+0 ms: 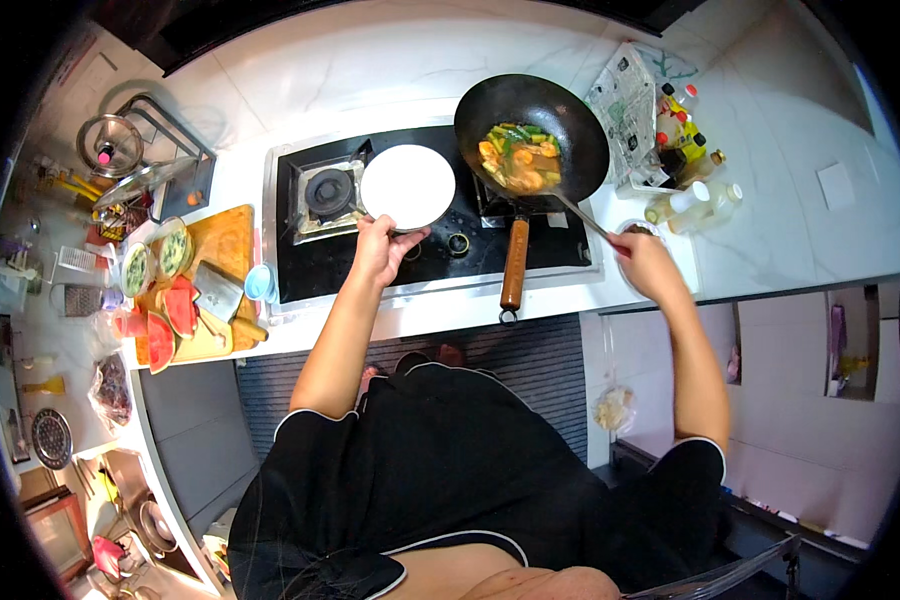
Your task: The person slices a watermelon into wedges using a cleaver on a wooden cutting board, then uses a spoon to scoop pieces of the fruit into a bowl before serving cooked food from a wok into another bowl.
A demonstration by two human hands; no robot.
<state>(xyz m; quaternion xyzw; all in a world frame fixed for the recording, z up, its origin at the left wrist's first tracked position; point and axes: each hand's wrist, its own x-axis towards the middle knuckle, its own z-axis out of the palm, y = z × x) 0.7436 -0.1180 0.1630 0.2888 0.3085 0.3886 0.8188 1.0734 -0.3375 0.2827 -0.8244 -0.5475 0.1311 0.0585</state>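
A white round plate (408, 186) is held by its near rim in my left hand (386, 247), above the middle of the black gas stove (330, 274). My right hand (641, 259) grips the handle of a metal spatula (581, 214), whose head reaches into the dark wok (581, 150) and is hidden by food. Inside lie shrimp, green vegetable pieces and brownish sauce (525, 161). The wok sits over the right burner, its wooden handle (516, 259) pointing towards me with no hand on it.
The left burner (328, 192) is bare. On the left, a wooden board (232, 225) bears a cleaver (220, 291), watermelon slices (160, 341) and two glass bowls of food (172, 251). A light-blue cup (259, 283) stands nearby. Several bottles (690, 150) crowd the right, beside a foil splash guard (626, 105).
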